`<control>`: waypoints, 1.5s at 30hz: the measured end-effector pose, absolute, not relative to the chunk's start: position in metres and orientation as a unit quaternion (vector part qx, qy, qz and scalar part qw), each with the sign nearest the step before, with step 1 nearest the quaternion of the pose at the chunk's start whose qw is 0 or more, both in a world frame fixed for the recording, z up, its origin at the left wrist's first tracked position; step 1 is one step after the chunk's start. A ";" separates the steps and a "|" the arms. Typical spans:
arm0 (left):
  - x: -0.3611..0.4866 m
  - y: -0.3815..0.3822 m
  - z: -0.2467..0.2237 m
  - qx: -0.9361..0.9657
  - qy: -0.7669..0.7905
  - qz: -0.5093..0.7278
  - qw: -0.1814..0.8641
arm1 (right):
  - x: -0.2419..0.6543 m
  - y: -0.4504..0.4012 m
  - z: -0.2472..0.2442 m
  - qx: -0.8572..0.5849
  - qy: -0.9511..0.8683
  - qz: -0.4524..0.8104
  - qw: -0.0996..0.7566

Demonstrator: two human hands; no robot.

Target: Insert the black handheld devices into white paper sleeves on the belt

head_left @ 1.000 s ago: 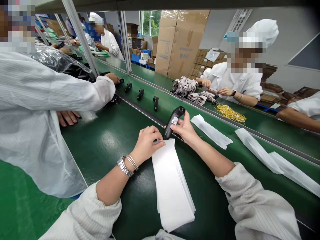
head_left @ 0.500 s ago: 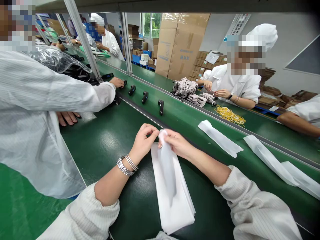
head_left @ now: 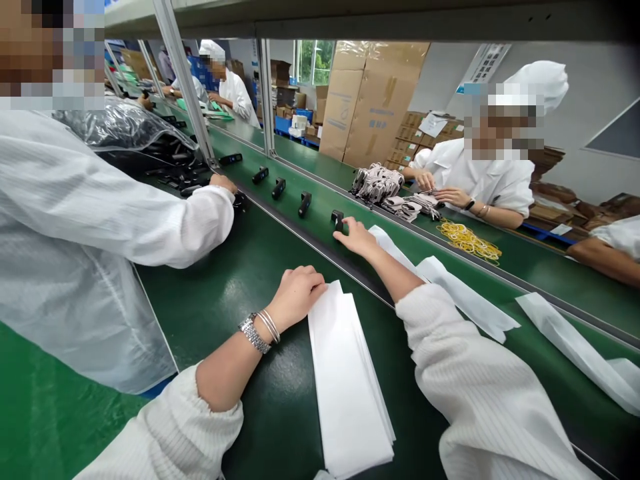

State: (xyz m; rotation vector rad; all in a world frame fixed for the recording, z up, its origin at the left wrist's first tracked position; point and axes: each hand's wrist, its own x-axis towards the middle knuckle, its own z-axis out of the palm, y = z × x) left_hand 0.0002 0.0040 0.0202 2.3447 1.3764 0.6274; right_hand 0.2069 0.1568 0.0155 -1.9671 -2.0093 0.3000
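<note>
Your right hand [head_left: 357, 239] reaches open across the green conveyor belt [head_left: 200, 293], its fingertips [head_left: 347, 227] at the nearest black handheld device [head_left: 339, 221] and not closed around it. Your left hand [head_left: 296, 297] is curled shut and empty, just at the top end of the stack of white sleeves [head_left: 345, 380], which lies on the belt between your arms. Four black devices in all stand in a row along the metal rail [head_left: 305, 230], leading toward a co-worker's hand [head_left: 223, 181]. Several loose white sleeves [head_left: 467, 300] lie spread beyond your right forearm, and the stack remains thick. Across the rail, a second co-worker's hands [head_left: 440, 193] are beside gray bundles [head_left: 377, 183].
</note>
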 end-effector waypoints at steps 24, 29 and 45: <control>0.007 -0.007 0.033 0.807 0.356 0.412 0.231 | 0.198 0.028 0.009 -0.336 -0.533 0.566 0.532; 0.007 -0.008 0.035 0.738 0.383 0.504 0.234 | 0.177 0.002 -0.001 -0.312 -0.560 0.644 0.417; -0.004 0.004 0.030 0.803 0.520 0.162 0.242 | 0.240 0.127 0.037 -0.616 -0.736 0.005 0.280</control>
